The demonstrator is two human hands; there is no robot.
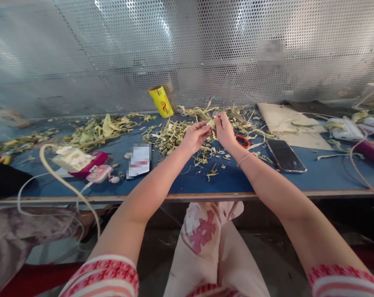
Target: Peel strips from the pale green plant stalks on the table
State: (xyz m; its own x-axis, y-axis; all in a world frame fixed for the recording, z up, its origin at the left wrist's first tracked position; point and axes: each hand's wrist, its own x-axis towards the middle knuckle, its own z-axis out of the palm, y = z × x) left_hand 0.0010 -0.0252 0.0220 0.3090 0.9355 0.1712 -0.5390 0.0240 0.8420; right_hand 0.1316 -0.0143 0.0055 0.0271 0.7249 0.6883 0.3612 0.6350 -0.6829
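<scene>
My left hand (196, 137) and my right hand (224, 128) meet above the blue table, fingers pinched. Between their fingertips is a small pale yellow piece of dried plant (211, 123), partly covered by the fingers. Just left of and beneath my hands lies a pile of dried, shredded plant stems (170, 136). More dried leaves (236, 116) are heaped behind my right hand. Close to my right wrist is a red loop (243, 142), perhaps a scissors handle. Loose scraps (212, 172) are scattered on the near side.
A yellow cardboard tube (161, 101) leans at the back, before a perforated metal wall (187, 49). A phone (286, 156) and cardboard sheets (298, 123) lie to the right. Leftward are a white packet (139, 161), a pink-and-white device (99, 173), cables and another leaf heap (100, 130).
</scene>
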